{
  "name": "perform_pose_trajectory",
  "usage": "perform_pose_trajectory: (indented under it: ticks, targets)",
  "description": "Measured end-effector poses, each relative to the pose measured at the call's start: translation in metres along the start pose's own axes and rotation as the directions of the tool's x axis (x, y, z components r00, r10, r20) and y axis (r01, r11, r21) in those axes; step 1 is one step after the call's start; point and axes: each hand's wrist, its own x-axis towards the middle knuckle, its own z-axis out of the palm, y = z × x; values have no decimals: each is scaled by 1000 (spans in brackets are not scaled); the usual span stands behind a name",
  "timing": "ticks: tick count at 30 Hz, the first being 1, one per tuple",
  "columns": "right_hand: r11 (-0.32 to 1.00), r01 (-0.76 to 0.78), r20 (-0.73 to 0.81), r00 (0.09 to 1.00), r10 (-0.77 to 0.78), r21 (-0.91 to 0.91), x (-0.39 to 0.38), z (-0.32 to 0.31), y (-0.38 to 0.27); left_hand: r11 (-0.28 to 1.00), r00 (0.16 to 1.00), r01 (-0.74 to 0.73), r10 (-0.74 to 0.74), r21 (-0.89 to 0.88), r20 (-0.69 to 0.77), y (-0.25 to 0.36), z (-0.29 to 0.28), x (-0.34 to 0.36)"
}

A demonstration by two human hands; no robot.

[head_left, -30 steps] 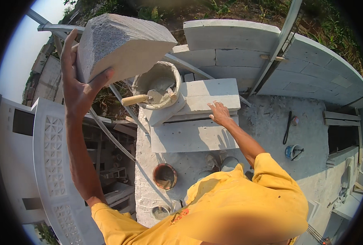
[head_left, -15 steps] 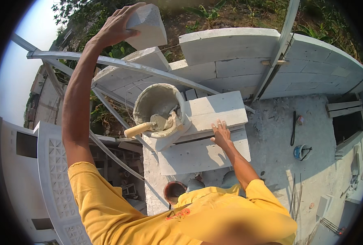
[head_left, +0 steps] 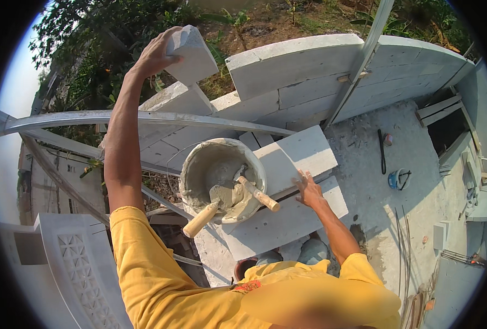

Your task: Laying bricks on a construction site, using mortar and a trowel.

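Note:
My left hand (head_left: 157,54) is raised at the far left, fingers and thumb closed on a pale grey concrete block (head_left: 191,57). The block is tilted in view, its lower corner by the stepped top of a block wall (head_left: 180,98); whether they touch I cannot tell. My right hand (head_left: 309,191) lies with spread fingers on the near edge of the upper of two stacked long blocks (head_left: 303,151). Left of it stands a mortar-smeared bucket (head_left: 187,189) holding wet grey mortar (head_left: 221,174). Two tools with wooden handles (head_left: 200,219) rest in it; the nearer has a trowel blade.
A metal bar (head_left: 161,118) crosses between me and the wall, and an upright post (head_left: 358,77) stands against it. Beyond the wall are plants (head_left: 232,21). On the concrete floor (head_left: 358,151) at right lie a small paint pail (head_left: 398,179), a black bar (head_left: 382,151) and thin rods (head_left: 401,247).
My view has turned a little, shifting the whole scene. The second wooden handle in the bucket now shows clearly. My left hand still holds the block, and my right hand stays on the stack.

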Motion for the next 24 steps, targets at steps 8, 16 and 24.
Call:
perform_pose_trajectory:
  ticks: [8,16,24]
  targets:
    - [999,-19,54,998,22,-49,3,-1,-7,994,999,35,-31,-105,37,-5,10,19]
    - [999,-33,64,997,36,-41,3,6,-1,989,993,63,-48,-135,111,1,7,23]
    - [999,-36,72,997,37,-9,-1,-6,-6,960,985,138,-109,-242,133,-6,20,11]
